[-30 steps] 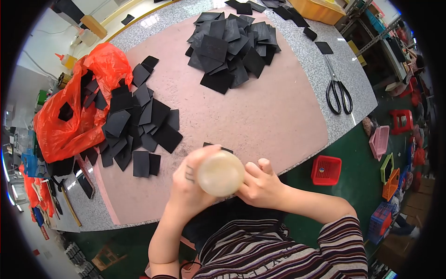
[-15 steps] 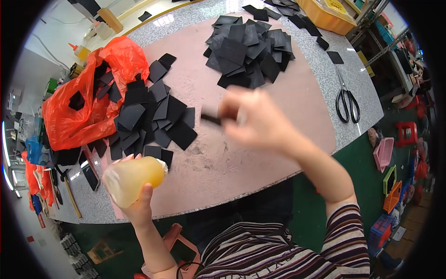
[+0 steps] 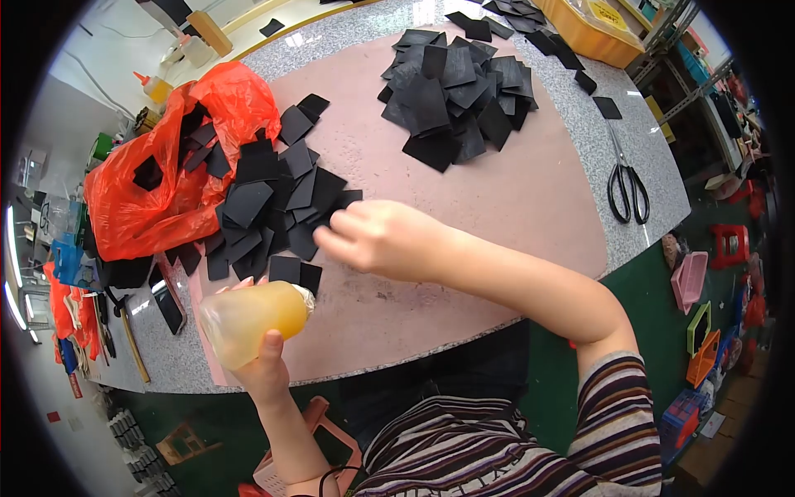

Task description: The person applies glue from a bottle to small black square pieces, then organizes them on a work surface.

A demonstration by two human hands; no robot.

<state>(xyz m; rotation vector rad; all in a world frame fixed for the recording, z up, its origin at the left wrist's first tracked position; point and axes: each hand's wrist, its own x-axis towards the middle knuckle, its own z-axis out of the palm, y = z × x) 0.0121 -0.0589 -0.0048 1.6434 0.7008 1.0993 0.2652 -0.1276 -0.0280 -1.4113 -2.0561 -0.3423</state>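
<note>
My left hand (image 3: pixel 269 364) is wrapped around a soft translucent bottle (image 3: pixel 252 323) with yellowish liquid inside, tilted on its side. Something silvery covers the bottle's neck, which points right. My right hand (image 3: pixel 373 238) has its fingers bent together at the right edge of the near pile of black flat pieces (image 3: pixel 248 203). Whether a piece sits between those fingertips is hidden. Beyond the hand, a second heap of black square pieces (image 3: pixel 455 95) lies on the pinkish mat (image 3: pixel 513 248).
A red plastic bag (image 3: pixel 149 207) holding more black pieces lies left of the near pile. Black-handled scissors (image 3: pixel 628 190) rest on the speckled tabletop at the right. A yellow bin (image 3: pixel 592 33) stands at the far right, and a phone (image 3: pixel 168 302) at the left.
My right hand has moved left and down to the near pile. The dark piece in its fingers no longer shows, and the far heap's top looks different. The left hand keeps the bottle.
</note>
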